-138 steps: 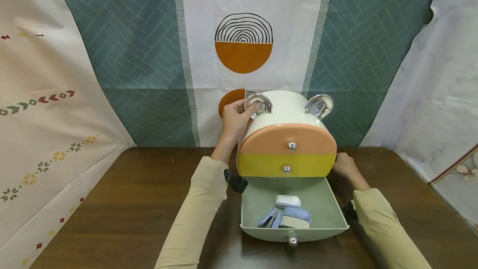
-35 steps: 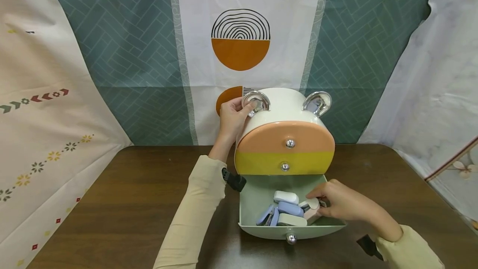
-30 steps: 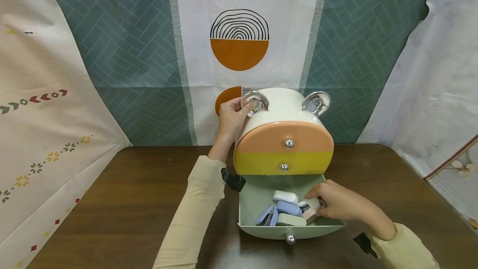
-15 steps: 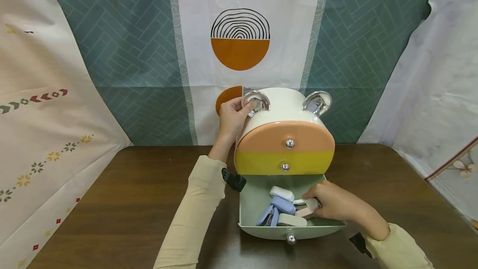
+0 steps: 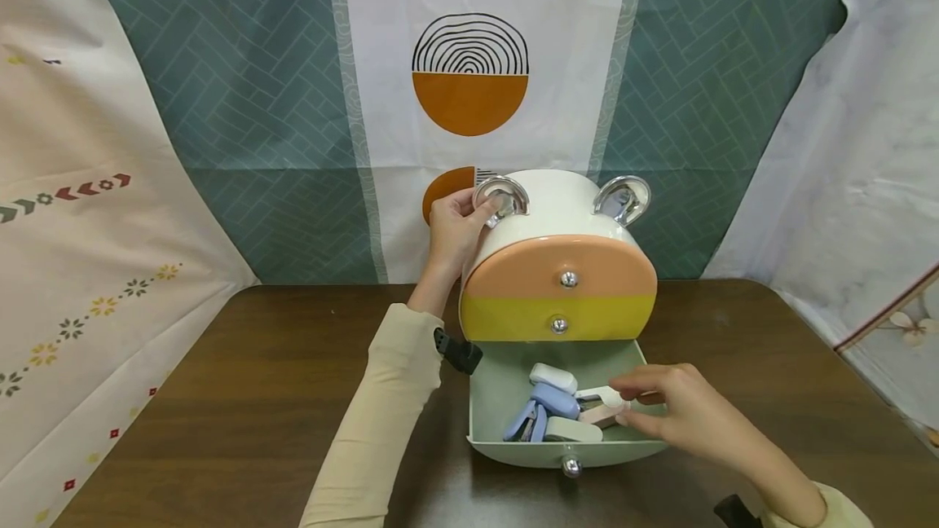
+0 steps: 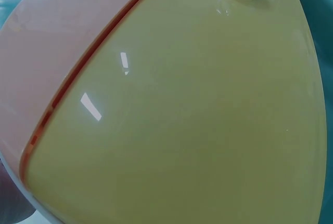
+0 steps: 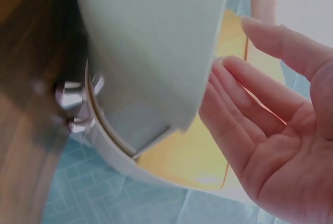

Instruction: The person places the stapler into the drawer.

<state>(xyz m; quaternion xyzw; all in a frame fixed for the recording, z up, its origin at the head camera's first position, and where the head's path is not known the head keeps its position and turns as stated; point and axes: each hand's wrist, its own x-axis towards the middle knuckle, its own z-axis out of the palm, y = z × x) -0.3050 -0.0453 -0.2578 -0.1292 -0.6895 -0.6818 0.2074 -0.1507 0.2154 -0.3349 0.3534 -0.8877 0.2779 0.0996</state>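
Note:
My left hand pinches the left silver ear of a small cabinet with orange, yellow and green drawers. The green bottom drawer is pulled out. Above its right side hovers my right hand, thumb and fingers apart, fingertips close to a white and pale pink piece like a small stapler. Beside that lie a white rounded piece, a blue one, a pale green one and a blue V-shaped one. In the right wrist view, the right palm holds nothing.
The cabinet stands on a dark wooden table. Its right silver ear and round knobs stick out, one knob at the front of the open drawer. Patterned cloth hangs close behind the table.
My right hand, earlier outside the drawer, brought the white and pale pink piece in, pushed it left against the others, then let go and drew back right. The left hand stays on the ear.

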